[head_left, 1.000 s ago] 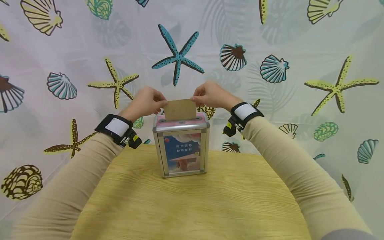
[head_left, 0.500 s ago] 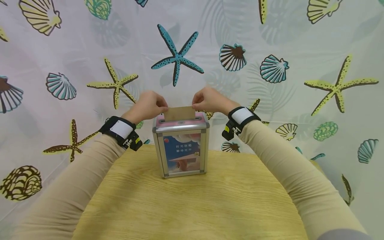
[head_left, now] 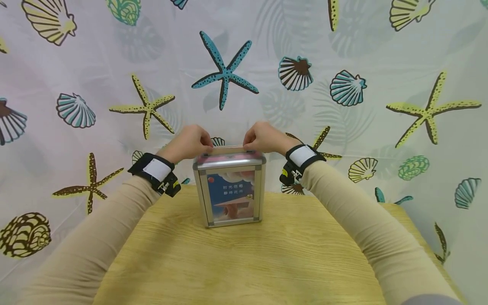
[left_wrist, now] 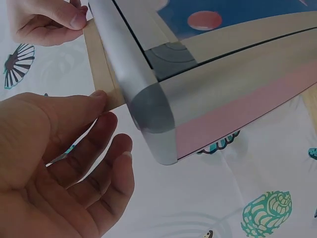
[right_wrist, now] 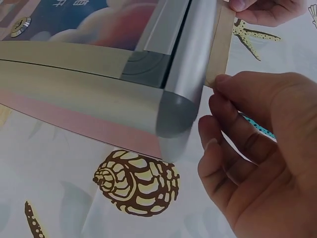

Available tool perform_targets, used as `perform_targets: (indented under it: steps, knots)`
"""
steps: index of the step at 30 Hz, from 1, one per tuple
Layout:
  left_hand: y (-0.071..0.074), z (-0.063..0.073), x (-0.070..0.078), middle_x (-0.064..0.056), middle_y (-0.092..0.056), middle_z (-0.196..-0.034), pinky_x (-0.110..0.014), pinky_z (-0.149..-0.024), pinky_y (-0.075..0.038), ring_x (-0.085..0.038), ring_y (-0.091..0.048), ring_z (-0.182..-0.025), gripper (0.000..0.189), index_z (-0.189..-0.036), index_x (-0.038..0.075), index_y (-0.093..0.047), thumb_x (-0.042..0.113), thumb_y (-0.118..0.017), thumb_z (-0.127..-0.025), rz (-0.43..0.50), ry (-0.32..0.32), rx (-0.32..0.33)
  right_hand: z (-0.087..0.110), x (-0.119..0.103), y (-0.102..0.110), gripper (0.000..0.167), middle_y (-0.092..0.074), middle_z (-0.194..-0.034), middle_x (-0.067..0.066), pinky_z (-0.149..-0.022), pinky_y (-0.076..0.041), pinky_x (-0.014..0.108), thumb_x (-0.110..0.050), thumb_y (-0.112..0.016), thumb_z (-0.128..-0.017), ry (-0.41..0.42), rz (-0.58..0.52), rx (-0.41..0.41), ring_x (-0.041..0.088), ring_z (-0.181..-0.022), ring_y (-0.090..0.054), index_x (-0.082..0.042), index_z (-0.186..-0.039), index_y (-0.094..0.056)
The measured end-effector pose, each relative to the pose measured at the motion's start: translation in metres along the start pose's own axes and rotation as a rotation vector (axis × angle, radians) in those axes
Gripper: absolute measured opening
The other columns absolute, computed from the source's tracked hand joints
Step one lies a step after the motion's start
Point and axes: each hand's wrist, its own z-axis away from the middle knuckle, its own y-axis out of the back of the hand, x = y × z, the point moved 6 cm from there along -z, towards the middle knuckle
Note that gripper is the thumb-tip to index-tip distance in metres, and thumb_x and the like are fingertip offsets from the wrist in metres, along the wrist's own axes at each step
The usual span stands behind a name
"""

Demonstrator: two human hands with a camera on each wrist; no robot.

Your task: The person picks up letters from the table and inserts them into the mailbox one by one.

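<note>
A tan envelope [head_left: 228, 149] stands in the top slot of a silver-framed mailbox [head_left: 203, 195], with only a narrow strip showing above the pink top. My left hand [head_left: 189, 142] pinches the envelope's left end between thumb and forefinger. At the other end, my right hand [head_left: 267, 138] pinches it the same way. In the left wrist view, the envelope [left_wrist: 99, 59] sticks out past the box's rounded metal edge, the left thumb on its corner. The right wrist view has the right thumb on the opposite corner of the envelope [right_wrist: 221, 44]. Its lower part is hidden inside the box.
The mailbox stands near the back of a wooden table [head_left: 244, 258]. Behind it hangs a white curtain [head_left: 267, 25] printed with starfish and shells. Each wrist wears a black strap with a small camera.
Both hands have moved down together, still pinching the envelope. It has slid from standing well above the slot to a thin strip. The mailbox has stayed in place.
</note>
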Motion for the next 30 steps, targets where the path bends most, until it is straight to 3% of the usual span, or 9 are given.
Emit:
perform_targets:
  steps: [8,15,21,26,30]
  knots:
    - [-0.007,-0.001,-0.001,-0.010,-0.076,-0.085,-0.034,-0.070,-0.052,-0.021,-0.064,-0.076,0.012,-0.091,0.002,-0.080,0.011,-0.073,-0.094,-0.024,-0.008,-0.039,0.003,0.002,-0.004,0.016,-0.079,-0.094,0.008,-0.077,-0.057,0.035,-0.016,-0.071,-0.097,0.006,0.035,-0.002,0.019,-0.083,-0.070,-0.007,-0.100,-0.082]
    - [-0.001,0.009,0.007,-0.010,-0.071,-0.086,-0.034,-0.066,-0.047,-0.022,-0.059,-0.074,0.016,-0.097,0.003,-0.077,0.017,-0.069,-0.097,-0.004,-0.044,0.006,0.023,0.000,0.002,0.019,-0.078,-0.098,0.007,-0.082,-0.057,0.038,-0.021,-0.068,-0.100,0.017,-0.040,0.064,0.019,-0.088,-0.070,-0.007,-0.105,-0.080]
    - [0.002,0.037,0.031,-0.016,-0.071,-0.106,-0.037,-0.068,-0.051,-0.027,-0.064,-0.085,0.031,-0.112,0.005,-0.074,0.032,-0.070,-0.097,0.042,-0.100,0.110,0.074,-0.010,-0.001,0.027,-0.076,-0.101,0.006,-0.079,-0.056,0.040,-0.027,-0.067,-0.101,0.037,-0.115,0.166,0.020,-0.092,-0.070,-0.008,-0.118,-0.074]
    - [-0.015,0.068,0.049,-0.016,-0.070,-0.118,-0.041,-0.076,-0.057,-0.029,-0.070,-0.097,0.044,-0.122,0.003,-0.070,0.036,-0.075,-0.093,0.082,-0.124,0.153,0.120,-0.003,-0.013,0.036,-0.073,-0.113,0.006,-0.087,-0.055,0.044,-0.030,-0.068,-0.100,0.003,-0.199,0.242,0.022,-0.106,-0.068,-0.010,-0.130,-0.068]
    - [-0.035,0.093,0.058,-0.012,-0.071,-0.120,-0.045,-0.087,-0.057,-0.030,-0.068,-0.108,0.050,-0.122,0.005,-0.070,0.042,-0.079,-0.089,0.047,-0.131,0.200,0.150,0.005,-0.032,0.045,-0.071,-0.124,0.007,-0.096,-0.054,0.049,-0.033,-0.070,-0.098,-0.067,-0.249,0.305,0.026,-0.117,-0.065,-0.014,-0.139,-0.062]
